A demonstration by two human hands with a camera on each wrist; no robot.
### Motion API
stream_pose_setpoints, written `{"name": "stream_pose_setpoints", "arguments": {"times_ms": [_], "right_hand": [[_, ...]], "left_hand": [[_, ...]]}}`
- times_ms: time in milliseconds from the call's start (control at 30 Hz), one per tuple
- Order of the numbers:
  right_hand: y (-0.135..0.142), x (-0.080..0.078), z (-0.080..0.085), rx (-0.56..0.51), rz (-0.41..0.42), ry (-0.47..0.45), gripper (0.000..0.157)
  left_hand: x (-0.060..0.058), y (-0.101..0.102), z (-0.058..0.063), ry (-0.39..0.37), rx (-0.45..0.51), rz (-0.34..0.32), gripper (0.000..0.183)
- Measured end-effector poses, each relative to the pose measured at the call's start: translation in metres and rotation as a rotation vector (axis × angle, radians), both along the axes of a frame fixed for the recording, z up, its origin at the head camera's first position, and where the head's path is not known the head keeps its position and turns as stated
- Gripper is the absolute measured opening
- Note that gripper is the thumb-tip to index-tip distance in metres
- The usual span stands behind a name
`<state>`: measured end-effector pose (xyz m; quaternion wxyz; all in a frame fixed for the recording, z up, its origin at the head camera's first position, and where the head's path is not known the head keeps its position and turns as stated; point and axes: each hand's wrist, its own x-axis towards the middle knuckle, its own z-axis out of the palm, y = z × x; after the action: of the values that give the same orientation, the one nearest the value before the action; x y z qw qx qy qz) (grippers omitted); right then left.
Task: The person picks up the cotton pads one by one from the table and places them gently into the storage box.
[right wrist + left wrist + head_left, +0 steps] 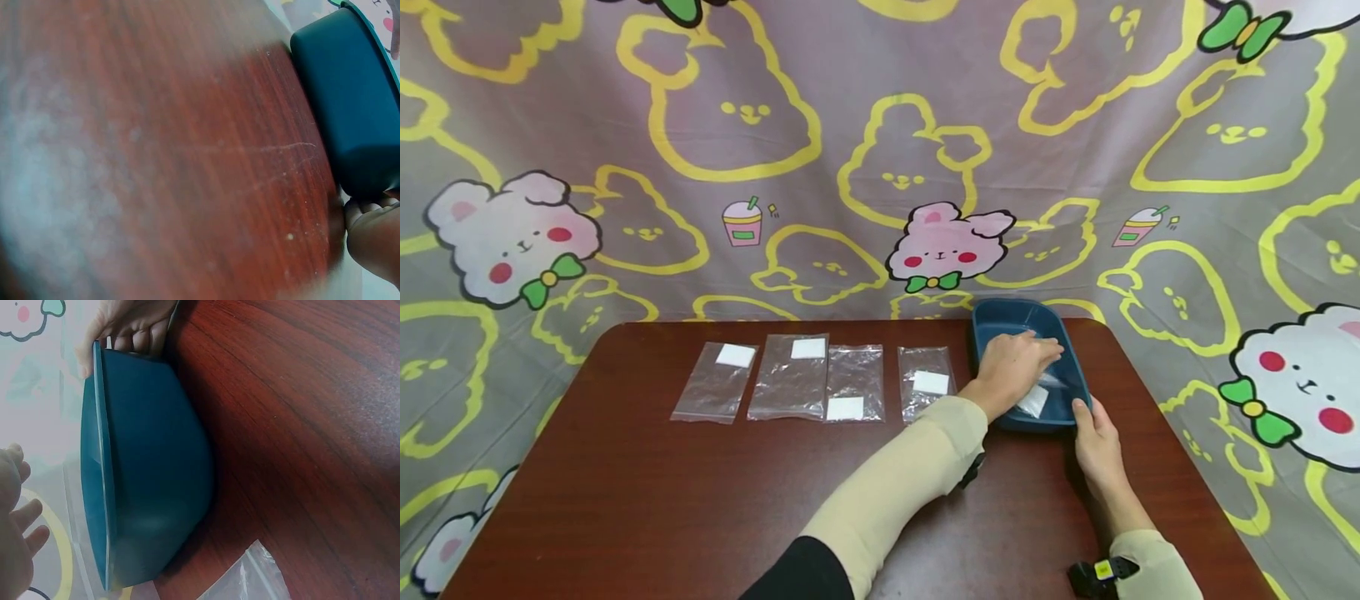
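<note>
A blue plastic bin [1078,375] stands at the back right of the table. My right hand [1097,442] grips its near right corner, thumb over the rim and fingers beneath it; the right wrist view catches part of this hand [375,234] against the bin's wall [350,94]. Over the bin reaches my left hand [1018,367], with loosely extended fingers. In the left wrist view its fingers [28,519] appear beside the rim, nothing visible between them. Inside the bin lies a small clear bag with a white label [1033,402], partly hidden by the left hand.
Left of the bin, several clear zip bags with white labels lie in a row, from the leftmost bag [711,392] to one bag [917,362] beside my left forearm. Behind the brown table [700,500] hangs a patterned cloth [820,67].
</note>
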<state>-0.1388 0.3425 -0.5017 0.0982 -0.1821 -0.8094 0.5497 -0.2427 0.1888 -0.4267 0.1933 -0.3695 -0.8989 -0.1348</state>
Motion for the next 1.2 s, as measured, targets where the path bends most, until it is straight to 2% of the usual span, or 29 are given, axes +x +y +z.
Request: {"name": "stream_pose_setpoints", "arguments": {"times_ms": [233, 467, 567, 800, 1033, 1200], "right_hand": [[-0.002, 0.0, 0.0, -0.005, -0.01, 0.019, 0.059], [-0.003, -0.001, 0.001, 0.013, -0.028, 0.008, 0.058], [-0.002, -0.001, 0.0, 0.008, -0.023, 0.01, 0.058], [-0.003, -0.001, 0.001, 0.022, -0.019, 0.01, 0.058], [-0.003, 0.001, 0.002, 0.026, -0.01, -0.022, 0.059], [-0.003, 0.002, 0.0, 0.027, -0.013, -0.032, 0.06]], "left_hand": [[-0.001, -0.005, 0.002, -0.087, 0.025, 0.008, 0.032], [-0.002, -0.011, 0.003, -0.046, -0.075, 0.006, 0.033], [-0.002, -0.016, 0.002, -0.045, -0.053, 0.002, 0.032], [-0.003, -0.041, 0.0, 0.066, -0.019, -0.016, 0.027], [-0.002, -0.067, 0.002, 0.064, 0.059, -0.062, 0.026], [0.001, -0.081, -0.003, 0.066, 0.091, -0.076, 0.026]]}}
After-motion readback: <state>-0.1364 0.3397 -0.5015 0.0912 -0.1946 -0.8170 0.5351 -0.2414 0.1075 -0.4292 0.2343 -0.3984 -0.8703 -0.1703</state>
